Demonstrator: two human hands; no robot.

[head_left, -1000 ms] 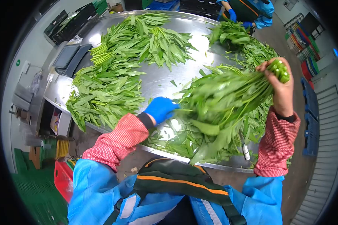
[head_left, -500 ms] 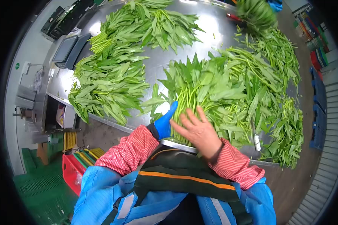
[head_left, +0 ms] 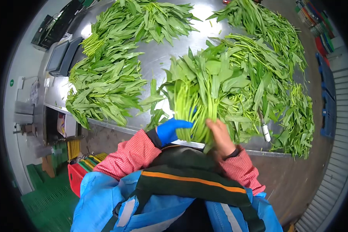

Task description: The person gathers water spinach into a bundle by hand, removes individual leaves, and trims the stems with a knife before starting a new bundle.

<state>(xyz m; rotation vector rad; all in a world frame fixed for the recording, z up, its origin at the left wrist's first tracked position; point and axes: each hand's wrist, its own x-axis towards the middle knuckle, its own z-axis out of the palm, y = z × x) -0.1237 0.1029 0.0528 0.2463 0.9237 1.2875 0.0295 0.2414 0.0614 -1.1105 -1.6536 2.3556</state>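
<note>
A bunch of water spinach [head_left: 195,96] stands almost upright at the near edge of the metal table, its pale stems gathered and its leaves fanning away from me. My left hand [head_left: 171,128], in a blue glove, is wrapped around the stems from the left, with blue fingertips showing behind them. Bare and slightly blurred, my right hand [head_left: 221,138] closes on the stems from the right, thumb at the front. The stems' lower ends sit between both hands. To the right, a knife with a white handle [head_left: 266,132] lies against loose greens, its blade partly covered.
Loose water spinach [head_left: 255,77] is heaped along the right side. More bunches [head_left: 108,77] lie at the left and back of the metal table [head_left: 158,60]. A dark flat device [head_left: 63,56] stands at the left edge. A red crate [head_left: 75,178] is at lower left.
My right hand went from spread fingers over the stems to closed on their right side. The bunch has been raised more upright. At far right, a blurred bunch came down onto the heap.
</note>
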